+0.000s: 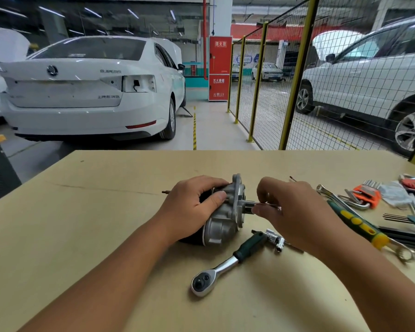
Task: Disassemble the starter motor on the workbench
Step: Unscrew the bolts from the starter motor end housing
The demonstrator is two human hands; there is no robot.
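The starter motor (222, 224) lies on its side in the middle of the workbench (82, 224), its silver nose housing and round flange facing right. My left hand (192, 207) grips the housing from above, thumb across its front. My right hand (288, 212) pinches a thin long bolt (259, 204) that sticks out of the flange to the right. A short stud (165, 192) pokes out at the motor's far left end. The black motor body is mostly hidden under my left hand.
A ratchet wrench (225, 262) with a dark green grip lies just in front of the motor, a socket (277, 240) by its handle. To the right lie a green-yellow screwdriver (359, 222), spanners (333, 194), hex keys in an orange holder (367, 195) and other tools.
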